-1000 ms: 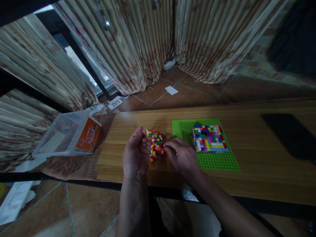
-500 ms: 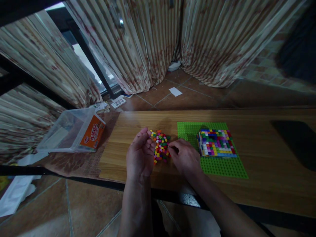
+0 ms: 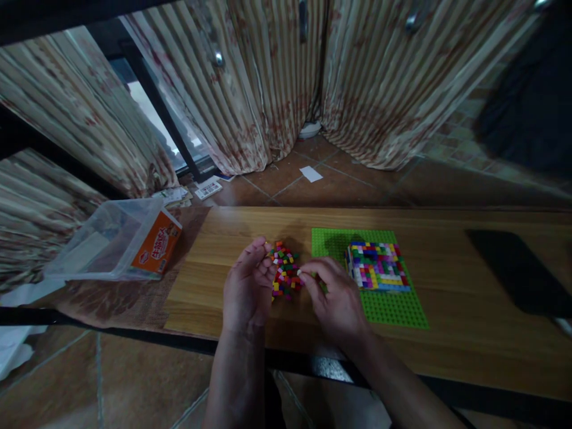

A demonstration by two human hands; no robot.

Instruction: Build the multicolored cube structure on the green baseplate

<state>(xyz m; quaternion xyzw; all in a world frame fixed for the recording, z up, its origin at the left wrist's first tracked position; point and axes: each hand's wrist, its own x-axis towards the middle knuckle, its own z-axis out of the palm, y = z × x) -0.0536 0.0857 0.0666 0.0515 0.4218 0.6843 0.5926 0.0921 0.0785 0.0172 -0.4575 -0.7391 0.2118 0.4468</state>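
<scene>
A small white brick (image 3: 299,272) is pinched between the thumb and index finger of my right hand (image 3: 335,292), at the right edge of a loose pile of small coloured bricks (image 3: 283,268). To the left of that pile, my left hand (image 3: 250,280) is turned palm up with its fingers curled. A tiny yellow brick (image 3: 268,245) shows at its fingertips. Right of my right hand, a block-shaped multicoloured brick build (image 3: 379,267) stands on a green studded baseplate (image 3: 393,310). It has a dark gap near its back left part.
A clear plastic bin (image 3: 102,238) with an orange label stands left of the wooden tabletop (image 3: 201,268). A flat black object (image 3: 513,268) lies at the right. Beyond the table are a tiled floor with a white paper (image 3: 311,174) and striped curtains (image 3: 250,89).
My right hand has lifted slightly off the pile, and a white brick now shows in its pinch. My left hand keeps its pose. The whole view has shifted a little.
</scene>
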